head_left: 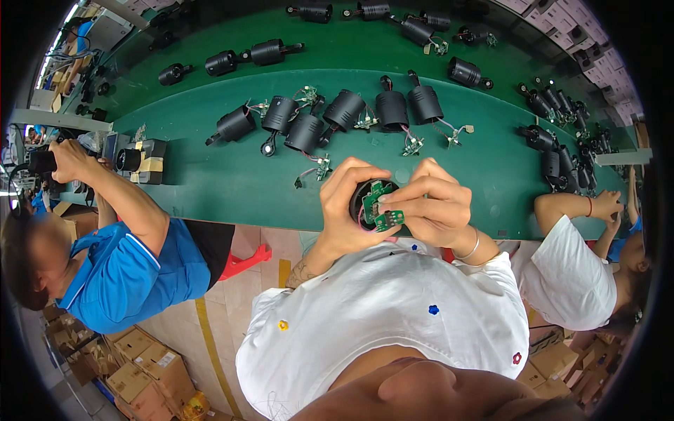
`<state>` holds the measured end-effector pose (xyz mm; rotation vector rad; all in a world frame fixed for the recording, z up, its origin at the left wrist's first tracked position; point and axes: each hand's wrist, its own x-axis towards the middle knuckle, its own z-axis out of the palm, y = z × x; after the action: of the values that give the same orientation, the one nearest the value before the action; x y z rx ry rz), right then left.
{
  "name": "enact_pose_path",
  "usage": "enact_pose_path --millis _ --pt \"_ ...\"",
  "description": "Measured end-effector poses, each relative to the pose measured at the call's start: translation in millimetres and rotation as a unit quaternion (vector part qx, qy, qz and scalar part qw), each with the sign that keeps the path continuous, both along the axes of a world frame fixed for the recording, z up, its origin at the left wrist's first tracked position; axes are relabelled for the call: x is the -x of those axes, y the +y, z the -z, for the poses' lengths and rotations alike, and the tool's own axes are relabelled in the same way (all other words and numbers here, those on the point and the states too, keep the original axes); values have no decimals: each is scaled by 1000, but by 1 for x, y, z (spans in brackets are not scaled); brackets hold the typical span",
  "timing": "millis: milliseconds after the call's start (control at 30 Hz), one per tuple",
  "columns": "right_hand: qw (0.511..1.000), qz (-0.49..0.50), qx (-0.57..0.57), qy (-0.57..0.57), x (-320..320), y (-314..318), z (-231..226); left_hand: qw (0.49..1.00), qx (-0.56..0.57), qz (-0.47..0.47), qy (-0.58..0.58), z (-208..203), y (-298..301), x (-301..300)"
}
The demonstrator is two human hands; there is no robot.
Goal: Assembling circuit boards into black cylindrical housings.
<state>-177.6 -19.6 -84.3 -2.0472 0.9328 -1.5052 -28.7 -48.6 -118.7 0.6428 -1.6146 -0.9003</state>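
My left hand (344, 207) is wrapped round a black cylindrical housing (359, 193), its round opening turned up toward me. Green circuit boards (379, 201) sit at that opening, and a pinkish wire shows along its left side. The fingers of my right hand (437, 205) pinch the boards over the housing's mouth; one small board (389, 219) sticks out at the lower side. Just beyond my hands, on the green bench (232, 186), lie several similar black housings (344, 110), with boards (413, 145) hanging out on wires.
Further black housings line a green belt (337, 49) behind the bench, and more cluster at the right (554, 165). A person in blue (147, 259) works at the left, another in white (576, 274) at the right. Cardboard boxes (151, 365) stand on the floor.
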Motion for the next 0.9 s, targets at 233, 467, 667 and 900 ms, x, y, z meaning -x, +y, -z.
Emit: enact_pose_path --millis 233,467,667,900 --pt "999 -22 -26 15 2 -4 -2 999 27 -10 -23 0 -3 -4" --pt "994 -20 -103 9 0 0 -6 997 35 13 -63 -2 -4 -8" --pt "987 1 -159 23 2 -1 -10 996 -17 -1 -87 -4 1 -5" --pt "991 86 31 100 -3 12 5 995 28 9 -97 -7 -2 -7"
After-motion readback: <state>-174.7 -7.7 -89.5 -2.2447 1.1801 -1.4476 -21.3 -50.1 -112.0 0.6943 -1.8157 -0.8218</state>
